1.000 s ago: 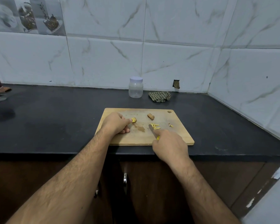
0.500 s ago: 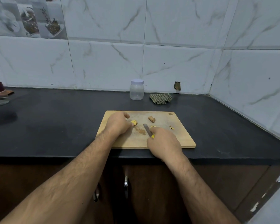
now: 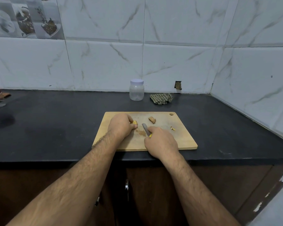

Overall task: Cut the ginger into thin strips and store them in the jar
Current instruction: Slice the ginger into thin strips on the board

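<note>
Wooden cutting board (image 3: pixel 178 141) sits near the counter edge for reach; lidded plastic jar (image 3: pixel 136 90) waits behind; left hand (image 3: pixel 121 126) pins peeled ginger (image 3: pixel 134 122) steady; right hand (image 3: pixel 160 141) clamps the knife (image 3: pixel 145 128) alongside

White marble-tiled walls (image 3: pixel 178 66) meet a black countertop (image 3: pixel 55 128).

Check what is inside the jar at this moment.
The jar behind the cutting board looks empty through its clear wall, white lid on. Its base is too small to rule out bits.
</note>
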{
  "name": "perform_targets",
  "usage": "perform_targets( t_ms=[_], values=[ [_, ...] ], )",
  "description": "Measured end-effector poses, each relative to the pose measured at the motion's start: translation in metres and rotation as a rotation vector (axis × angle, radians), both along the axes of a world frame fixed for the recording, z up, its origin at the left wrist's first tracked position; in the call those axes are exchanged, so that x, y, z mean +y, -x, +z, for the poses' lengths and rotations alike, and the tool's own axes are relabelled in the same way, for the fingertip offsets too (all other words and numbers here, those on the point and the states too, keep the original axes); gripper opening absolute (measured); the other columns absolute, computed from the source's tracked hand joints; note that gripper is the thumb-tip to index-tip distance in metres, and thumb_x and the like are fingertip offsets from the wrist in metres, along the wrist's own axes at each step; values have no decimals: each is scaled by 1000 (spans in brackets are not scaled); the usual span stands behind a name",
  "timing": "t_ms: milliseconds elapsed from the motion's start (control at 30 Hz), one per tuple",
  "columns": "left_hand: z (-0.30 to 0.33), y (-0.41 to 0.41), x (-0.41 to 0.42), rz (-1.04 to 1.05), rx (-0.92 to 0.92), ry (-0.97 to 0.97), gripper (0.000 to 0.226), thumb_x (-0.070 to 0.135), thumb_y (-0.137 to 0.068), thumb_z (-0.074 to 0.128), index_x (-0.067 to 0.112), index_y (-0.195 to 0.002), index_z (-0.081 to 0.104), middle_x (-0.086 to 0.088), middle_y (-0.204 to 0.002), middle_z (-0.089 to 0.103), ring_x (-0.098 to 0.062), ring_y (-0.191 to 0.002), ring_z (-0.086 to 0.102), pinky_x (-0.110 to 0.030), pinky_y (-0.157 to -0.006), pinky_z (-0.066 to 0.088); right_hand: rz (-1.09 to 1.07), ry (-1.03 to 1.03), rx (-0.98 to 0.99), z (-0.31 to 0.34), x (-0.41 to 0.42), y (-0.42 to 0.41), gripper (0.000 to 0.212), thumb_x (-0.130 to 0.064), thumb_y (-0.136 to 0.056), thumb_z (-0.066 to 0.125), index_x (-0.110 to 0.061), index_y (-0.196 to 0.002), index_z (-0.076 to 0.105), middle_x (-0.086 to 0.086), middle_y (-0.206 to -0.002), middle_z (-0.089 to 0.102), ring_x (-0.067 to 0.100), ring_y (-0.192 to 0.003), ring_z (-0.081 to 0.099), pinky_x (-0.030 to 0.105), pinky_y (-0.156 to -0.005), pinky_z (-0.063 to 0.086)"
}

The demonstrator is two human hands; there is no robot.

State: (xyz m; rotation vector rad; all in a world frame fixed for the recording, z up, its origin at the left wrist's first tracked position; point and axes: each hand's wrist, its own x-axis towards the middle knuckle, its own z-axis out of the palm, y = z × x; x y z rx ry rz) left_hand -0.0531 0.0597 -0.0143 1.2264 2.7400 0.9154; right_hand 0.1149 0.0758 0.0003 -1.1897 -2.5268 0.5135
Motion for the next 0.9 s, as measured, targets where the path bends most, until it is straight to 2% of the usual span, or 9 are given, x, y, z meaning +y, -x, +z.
perform_targets(
  t_ms=[200, 433, 567, 667, 767, 900],
  values=[
    [-7, -4, -1, 44, 25, -78, 28, 39, -82, 76, 21, -103, 72, 4, -95, 69, -14, -86, 59, -27, -71, 43, 6, 20, 14, 1, 0, -2, 52, -23, -94, 46, -32, -145, 46, 0, -124, 63, 23, -110, 58, 31, -76, 43],
    [-5, -6, -3, 42, 2, -115, 27, 39, -79, 78, 21, -99, 72, 5, -93, 69, -15, -89, 63, -29, -73, 50, -16, 45, 19, 1, -2, -2, 47, -22, -92, 47, -28, -138, 52, 1, -121, 64, 24, -107, 59, 31, -74, 42],
    [-3, -5, -5, 40, -54, -141, 23, 35, -78, 78, 20, -94, 71, 4, -91, 69, -16, -88, 62, -28, -70, 45, -19, 47, 17, 1, -1, -2, 44, -22, -93, 48, -27, -136, 54, 1, -119, 65, 23, -105, 59, 31, -74, 43],
    [-2, -5, -7, 49, -110, -144, 17, 30, -79, 75, 21, -93, 71, 3, -92, 70, -18, -89, 64, -27, -71, 46, -24, 58, 17, 0, -1, -2, 42, -21, -92, 48, -26, -133, 55, 1, -117, 65, 23, -104, 59, 32, -73, 43],
    [2, -8, -10, 57, -178, -173, 6, 22, -81, 70, 22, -87, 68, 2, -83, 71, -20, -83, 67, -29, -72, 52, -26, 60, 15, 0, -1, -2, 42, -20, -92, 48, -26, -133, 55, 1, -118, 65, 23, -104, 59, 32, -74, 43],
    [4, -12, -14, 64, -255, -222, 16, 8, -81, 61, 21, -86, 70, 0, -72, 70, -21, -73, 68, -32, -76, 56, -21, 64, 15, 1, -2, -3, 43, -19, -92, 47, -25, -134, 54, 2, -120, 65, 24, -106, 59, 33, -76, 45]
  ],
)
